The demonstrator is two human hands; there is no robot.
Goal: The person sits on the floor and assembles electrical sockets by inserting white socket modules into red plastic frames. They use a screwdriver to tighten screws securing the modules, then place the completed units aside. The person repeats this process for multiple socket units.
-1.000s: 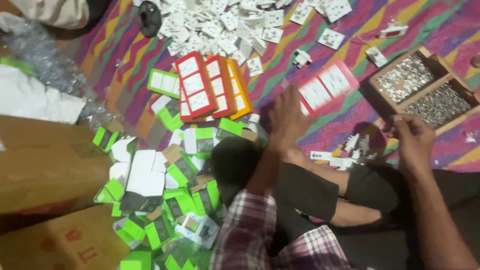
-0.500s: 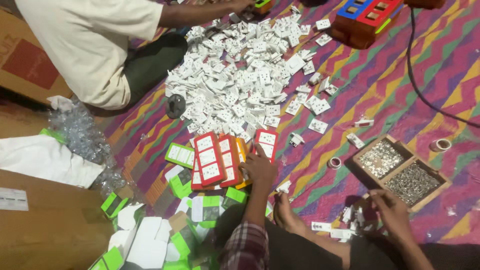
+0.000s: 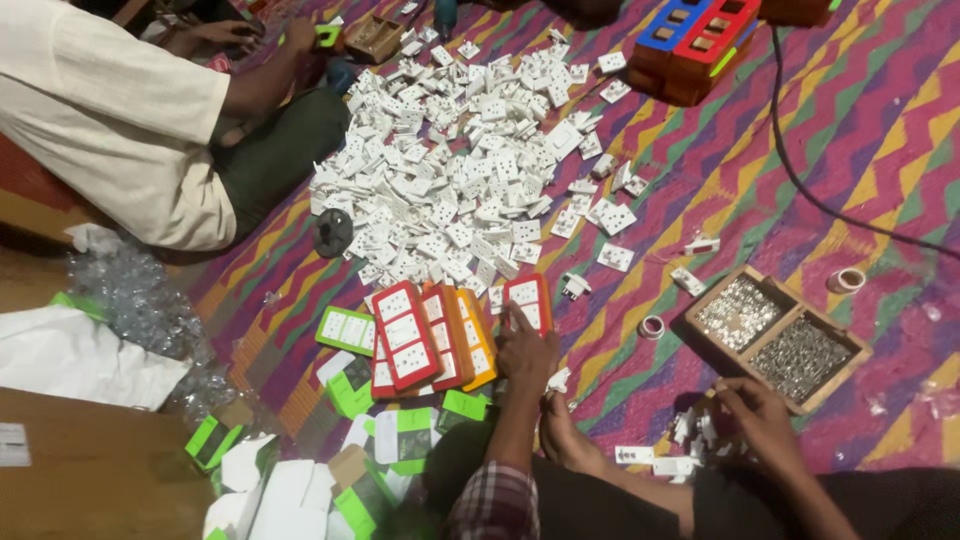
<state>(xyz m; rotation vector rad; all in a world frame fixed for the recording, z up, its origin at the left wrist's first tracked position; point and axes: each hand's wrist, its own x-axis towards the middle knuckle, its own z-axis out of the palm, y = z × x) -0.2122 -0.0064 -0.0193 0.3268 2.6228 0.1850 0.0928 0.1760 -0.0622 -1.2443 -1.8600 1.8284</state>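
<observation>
Two hands are at work low in the head view. The left hand [image 3: 525, 348] reaches forward to twelve o'clock from the person's lap, fingers stretched and laid on the lower edge of a red framed socket board [image 3: 528, 300] that lies flat on the zigzag mat [image 3: 880, 130]; it touches the board without closing around it. The right hand [image 3: 762, 418], out at four o'clock from the left, is curled over a small cluster of white socket parts [image 3: 690, 432] just below the wooden two-compartment tray [image 3: 780, 338] of small metal pieces. Whether its fingers pinch one of those parts I cannot tell, since the knuckles hide the tips.

A row of red and orange boards [image 3: 430, 338] leans together at nine o'clock from the left hand, and the big heap of white sockets [image 3: 470, 170] spreads at twelve o'clock beyond it (another person sits at its ten o'clock edge, busy with their own work).

Judging from this, the step in hand is drawing the single board toward the lap. The next move would call for curling the fingers under its near edge.
</observation>
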